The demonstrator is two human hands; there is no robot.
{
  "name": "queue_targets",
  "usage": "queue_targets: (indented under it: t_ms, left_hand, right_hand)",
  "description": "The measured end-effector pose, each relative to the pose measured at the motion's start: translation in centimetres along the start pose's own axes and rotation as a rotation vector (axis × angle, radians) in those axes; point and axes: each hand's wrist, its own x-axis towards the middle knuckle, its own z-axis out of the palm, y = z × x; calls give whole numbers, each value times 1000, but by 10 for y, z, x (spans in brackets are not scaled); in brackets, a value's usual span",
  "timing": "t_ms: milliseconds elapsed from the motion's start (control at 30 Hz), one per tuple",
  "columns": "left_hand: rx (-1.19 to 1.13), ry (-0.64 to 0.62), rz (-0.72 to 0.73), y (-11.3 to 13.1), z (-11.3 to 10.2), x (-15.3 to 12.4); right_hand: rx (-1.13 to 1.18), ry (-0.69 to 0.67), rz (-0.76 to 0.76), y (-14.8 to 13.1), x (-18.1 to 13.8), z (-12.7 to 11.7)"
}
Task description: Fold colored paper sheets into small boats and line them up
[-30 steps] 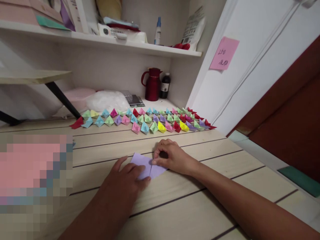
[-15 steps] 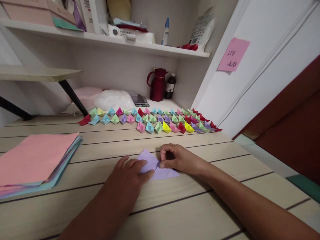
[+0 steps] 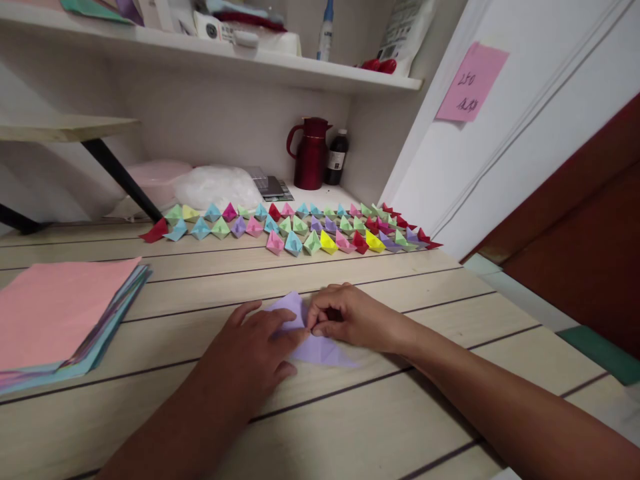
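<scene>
A partly folded sheet of purple origami paper (image 3: pixel 321 351) lies on the wooden table in front of me. My left hand (image 3: pixel 253 353) rests over its left side with fingers spread, the index fingertip close to the right hand's fingertips. From the right, my right hand (image 3: pixel 354 317) pinches the paper near its middle between thumb and curled fingers. The pinched part is hidden by the fingers. One corner of the sheet points away from me, another lies to the lower right and looks blurred.
Rows of small folded paper boats (image 3: pixel 293 243) in many colours stand along the table's back. A stack of coloured paper (image 3: pixel 65 307) lies at the left, pink on top. Behind are a red thermos jug (image 3: pixel 311 155), a dark bottle (image 3: pixel 337 159) and a clear plastic bag (image 3: pixel 215 190).
The view has tilted down and shifted slightly. My right hand has come closer to the left one, and the left index finger now reaches the pinch. The paper has turned a little.
</scene>
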Motion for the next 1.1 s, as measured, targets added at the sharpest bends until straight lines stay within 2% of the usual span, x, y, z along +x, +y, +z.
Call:
queue_targets:
  t_ms: [133,200,267,367,500,633,700,767,833,933,1033,1100]
  left_hand:
    - [42,22,62,6,0,8]
    - [78,75,103,10,0,11]
    - [96,139,140,13,0,13]
    - [73,149,105,14,1,13]
    - [-123,130,-106,13,-2,16]
    - [-426,167,-456,9,-7,21]
    - [-558,200,-635,9,-11,22]
    - [-675,208,-748,10,-15,22]
    - [-791,178,-763,14,-19,22]
    - [-897,98,-732,21,-20,21]
    - [-879,55,-661,23,-20,18]
    - [-773,87,-592,20,-19,14]
  right_hand:
    - [-66,4,25,1,1,0]
    - [-58,10,36,1,1,0]
    - [-7,2,31,2,1,-1]
    - [121,-27,1,1,-2,-8]
    - [383,-50,-27,1,-8,-19]
    - [694,-84,-5,4,-10,-21]
    - [706,-72,-15,4,-6,-17]
    - [619,21,-15,2,-1,-10]
    - [598,95,-47,-2,3,-4]
    - [730,98,10,-6,4,0]
    - [847,94,82,-5,0,-6]
    - [861,85,121,-2,-3,-13]
